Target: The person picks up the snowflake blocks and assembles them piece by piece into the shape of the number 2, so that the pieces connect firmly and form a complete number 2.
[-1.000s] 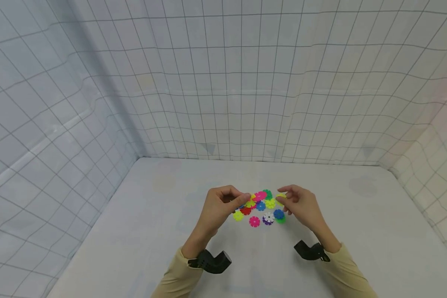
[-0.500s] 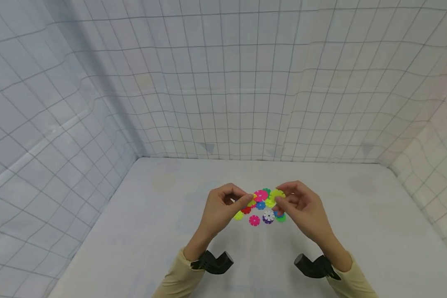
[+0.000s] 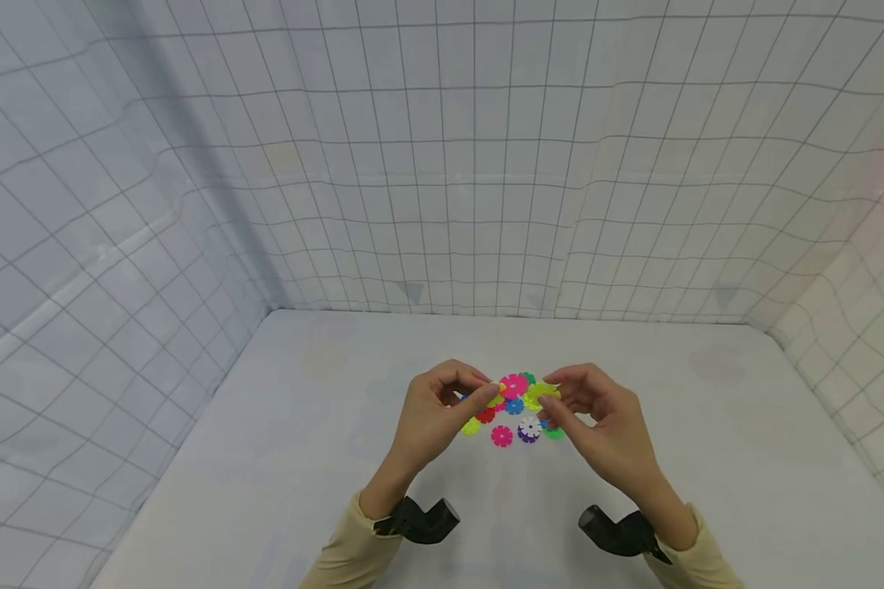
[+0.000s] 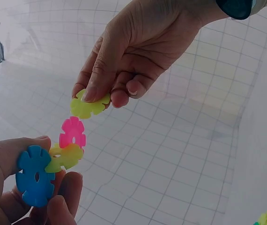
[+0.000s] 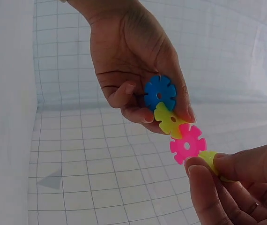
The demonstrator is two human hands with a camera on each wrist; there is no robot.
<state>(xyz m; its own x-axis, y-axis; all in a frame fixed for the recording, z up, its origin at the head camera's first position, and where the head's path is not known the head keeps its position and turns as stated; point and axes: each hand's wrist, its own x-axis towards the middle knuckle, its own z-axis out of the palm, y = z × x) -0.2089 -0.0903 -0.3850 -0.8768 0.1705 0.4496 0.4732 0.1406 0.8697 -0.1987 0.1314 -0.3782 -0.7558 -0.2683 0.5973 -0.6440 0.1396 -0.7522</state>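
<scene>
My left hand (image 3: 430,409) holds a short chain of notched plastic snowflake discs. Its fingers and thumb grip the blue disc (image 4: 25,180); a yellow disc (image 4: 70,157) slots into that at an angle, and a pink disc (image 5: 194,136) forms the free end. Opposite, my right hand (image 3: 607,425) pinches another yellow disc (image 4: 89,110) between thumb and fingers. That disc's edge is right at the pink disc's rim, and the fingertips hide part of it in the right wrist view. Both hands are raised above the loose discs on the table.
Loose discs lie beneath and between the hands: a pink one (image 3: 497,433), a white one (image 3: 529,420) over purple, a red one (image 3: 485,416), a green one (image 3: 556,434) and several others. Grid-patterned sheets (image 3: 442,164) enclose the white table (image 3: 324,425) at back and sides.
My right hand has come inward to the left, bringing its yellow disc to the chain's pink end, then lowered slightly. The left hand has stayed nearly still with its chain.
</scene>
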